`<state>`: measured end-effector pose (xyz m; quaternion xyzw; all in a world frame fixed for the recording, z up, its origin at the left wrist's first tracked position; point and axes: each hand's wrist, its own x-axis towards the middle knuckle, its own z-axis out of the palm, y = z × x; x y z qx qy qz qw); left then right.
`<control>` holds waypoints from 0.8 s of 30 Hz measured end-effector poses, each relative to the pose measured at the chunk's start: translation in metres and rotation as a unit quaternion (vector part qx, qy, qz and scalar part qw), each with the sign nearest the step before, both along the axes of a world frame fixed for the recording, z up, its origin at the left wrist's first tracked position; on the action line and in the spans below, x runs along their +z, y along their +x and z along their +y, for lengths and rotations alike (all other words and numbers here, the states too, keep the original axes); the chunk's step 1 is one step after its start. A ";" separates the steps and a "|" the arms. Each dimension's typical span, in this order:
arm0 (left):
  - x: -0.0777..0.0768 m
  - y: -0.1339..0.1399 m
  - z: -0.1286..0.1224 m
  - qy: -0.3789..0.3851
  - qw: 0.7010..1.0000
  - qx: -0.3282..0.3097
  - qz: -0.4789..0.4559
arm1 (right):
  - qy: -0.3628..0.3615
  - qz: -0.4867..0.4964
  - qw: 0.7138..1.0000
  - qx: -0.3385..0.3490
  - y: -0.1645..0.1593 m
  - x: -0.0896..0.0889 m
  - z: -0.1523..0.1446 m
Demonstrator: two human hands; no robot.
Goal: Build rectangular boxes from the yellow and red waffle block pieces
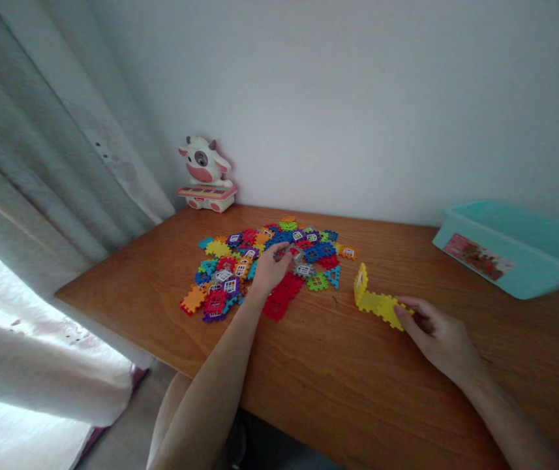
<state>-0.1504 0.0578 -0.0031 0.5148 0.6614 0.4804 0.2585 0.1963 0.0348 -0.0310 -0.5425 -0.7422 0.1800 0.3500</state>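
While the right hand (436,336) pinches one end of the yellow joined pieces (374,302) between thumb and fingers, their other end stands upright, on the wooden table (318,372) to the right of the colourful pile (241,269). The left hand (270,266) is at this pile with curved fingers, but I cannot tell whether they hold some piece.

The head camera looks forward and down, close over the table (328,372)

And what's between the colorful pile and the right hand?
In the head view: the joined yellow pieces, pinched at one end by the right hand, plus some brown tabletop.
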 end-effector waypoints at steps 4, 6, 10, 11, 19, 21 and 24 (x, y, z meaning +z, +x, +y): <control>-0.004 -0.013 -0.005 -0.004 0.972 0.061 0.227 | 0.005 -0.008 1.000 0.003 0.001 -0.001 0.001; -0.006 -0.018 -0.009 -0.043 0.929 0.107 0.351 | 0.007 -0.012 1.000 0.003 0.001 -0.001 0.000; -0.010 -0.026 -0.012 -0.120 0.892 0.152 0.407 | 0.016 -0.020 1.000 0.001 0.001 0.000 0.000; -0.010 -0.028 -0.013 -0.128 0.892 0.150 0.408 | 0.016 -0.022 1.000 0.001 0.001 0.000 0.000; -0.008 -0.033 -0.010 -0.133 0.877 0.163 0.432 | 0.017 -0.028 0.999 0.003 0.001 -0.002 0.001; -0.010 -0.035 -0.009 -0.133 0.881 0.156 0.426 | 0.013 -0.024 1.000 0.003 0.001 -0.001 0.001; -0.014 -0.037 -0.007 -0.104 0.890 0.156 0.416 | 0.007 -0.022 1.000 0.006 0.000 0.001 0.000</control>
